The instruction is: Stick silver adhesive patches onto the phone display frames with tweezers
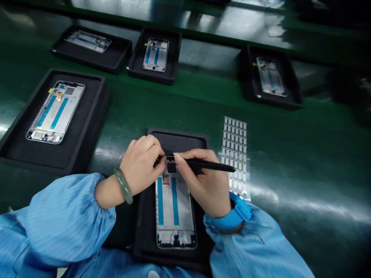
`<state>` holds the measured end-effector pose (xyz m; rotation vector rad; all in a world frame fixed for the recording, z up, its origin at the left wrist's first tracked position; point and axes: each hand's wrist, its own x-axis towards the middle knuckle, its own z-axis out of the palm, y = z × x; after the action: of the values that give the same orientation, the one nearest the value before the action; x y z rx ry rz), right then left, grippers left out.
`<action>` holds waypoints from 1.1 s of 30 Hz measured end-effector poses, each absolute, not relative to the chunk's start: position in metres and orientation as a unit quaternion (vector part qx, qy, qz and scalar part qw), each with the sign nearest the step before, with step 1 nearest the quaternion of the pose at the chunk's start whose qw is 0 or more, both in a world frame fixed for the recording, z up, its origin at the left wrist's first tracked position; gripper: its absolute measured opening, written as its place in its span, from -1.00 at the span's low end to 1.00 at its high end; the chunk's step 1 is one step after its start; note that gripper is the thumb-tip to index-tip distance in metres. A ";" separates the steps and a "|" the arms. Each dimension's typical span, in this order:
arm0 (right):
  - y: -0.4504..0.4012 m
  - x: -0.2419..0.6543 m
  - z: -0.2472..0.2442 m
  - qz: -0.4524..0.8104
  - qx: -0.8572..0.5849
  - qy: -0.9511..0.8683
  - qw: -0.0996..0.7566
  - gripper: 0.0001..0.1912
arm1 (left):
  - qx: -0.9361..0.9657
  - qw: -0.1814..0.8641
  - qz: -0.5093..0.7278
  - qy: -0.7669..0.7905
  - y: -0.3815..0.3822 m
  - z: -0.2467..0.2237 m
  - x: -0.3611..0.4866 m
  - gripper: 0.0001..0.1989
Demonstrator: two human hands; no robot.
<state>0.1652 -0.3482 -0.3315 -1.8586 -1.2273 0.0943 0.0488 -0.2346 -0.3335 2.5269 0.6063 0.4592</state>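
Observation:
A silver phone frame (182,204) with two blue strips lies in a black foam tray (145,231) in front of me. My right hand (204,179) grips black tweezers (216,165), their tips pointing left over the frame's top end. My left hand (143,164), with a green bangle at the wrist, is closed at the frame's top left corner, thumb and finger pinched near the tweezer tips. What it pinches is too small and hidden to make out. To the right lies a sheet of small pale pieces (234,146), partly behind my right hand.
At the left, a larger black tray (89,127) holds another phone frame (58,112). Farther back are trays with frames at the back left (116,58), back middle (174,54) and back right (292,77). All rest on a shiny green surface (290,154).

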 end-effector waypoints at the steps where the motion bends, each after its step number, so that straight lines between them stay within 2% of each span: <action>1: -0.348 0.165 -0.331 0.037 -0.749 -0.494 0.440 -0.92 | 0.928 0.245 0.167 0.225 -0.235 -0.333 0.050 -0.94; 6: -0.349 0.166 -0.330 0.032 -0.760 -0.463 0.456 -0.90 | 0.935 0.213 0.161 0.235 -0.235 -0.331 0.051 -0.90; 10: -0.349 0.169 -0.331 0.077 -0.750 -0.436 0.492 -0.89 | 0.931 0.253 0.156 0.210 -0.234 -0.331 0.043 -0.94; 15: -0.347 0.168 -0.335 0.106 -0.742 -0.466 0.471 -0.90 | 0.935 0.258 0.145 0.193 -0.236 -0.334 0.034 -0.80; 20: -0.347 0.167 -0.334 0.086 -0.752 -0.462 0.462 -0.90 | 0.941 0.246 0.135 0.192 -0.238 -0.334 0.033 -0.80; 27: -0.349 0.168 -0.334 0.132 -0.739 -0.444 0.490 -0.90 | 0.943 0.238 0.135 0.191 -0.239 -0.333 0.034 -0.81; 33: -0.348 0.167 -0.337 0.107 -0.744 -0.466 0.467 -0.88 | 0.941 0.243 0.133 0.192 -0.239 -0.333 0.033 -0.81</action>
<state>0.1669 -0.3476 -0.3370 -1.8251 -1.1437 0.2630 0.0333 -0.2385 -0.3327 2.5727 0.5259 0.3629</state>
